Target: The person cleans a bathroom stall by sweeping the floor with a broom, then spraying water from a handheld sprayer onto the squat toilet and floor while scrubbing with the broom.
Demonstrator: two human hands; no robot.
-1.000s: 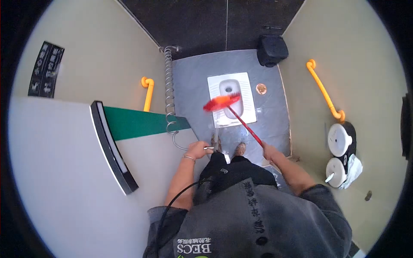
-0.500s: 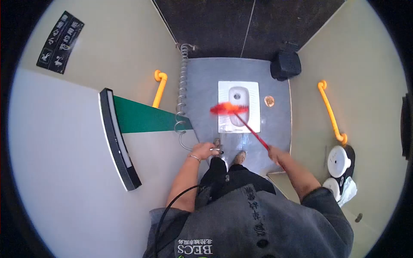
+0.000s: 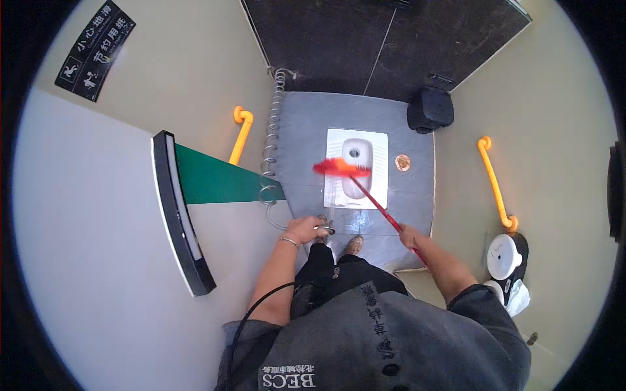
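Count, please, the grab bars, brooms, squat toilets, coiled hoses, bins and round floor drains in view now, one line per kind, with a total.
Yellow grab bars: 2
Red broom: 1
White squat toilet: 1
Coiled hose: 1
Black bin: 1
Round floor drain: 1
Total: 7

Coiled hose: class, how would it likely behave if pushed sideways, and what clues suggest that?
The coiled hose would probably flex and sway, being wound in open loops. It might spring back, as most loops look evenly shaped. It seems unlikely to roll, since one end reaches the metal nozzle in the left hand.
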